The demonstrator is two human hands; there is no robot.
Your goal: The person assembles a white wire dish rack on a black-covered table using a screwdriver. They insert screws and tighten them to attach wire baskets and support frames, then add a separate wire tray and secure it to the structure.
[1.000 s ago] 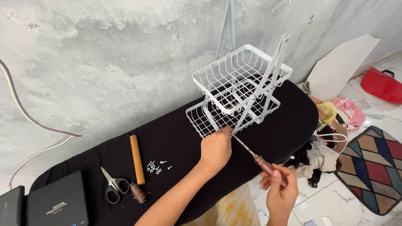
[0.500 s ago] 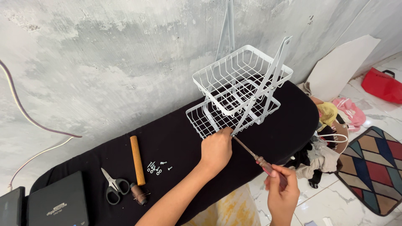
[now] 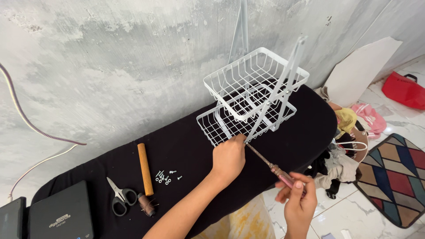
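Two hands fix a white wire rack on a black board.
The left hand (image 3: 228,157) pinches the rack (image 3: 252,95) at its thin corner leg; it looks light but stiff. The right hand (image 3: 299,199) grips the screwdriver (image 3: 270,166) by its pink handle.

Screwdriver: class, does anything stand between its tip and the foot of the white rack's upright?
Nothing visible does. The screwdriver, held by the right hand, reaches the rack upright's foot beside the left hand.
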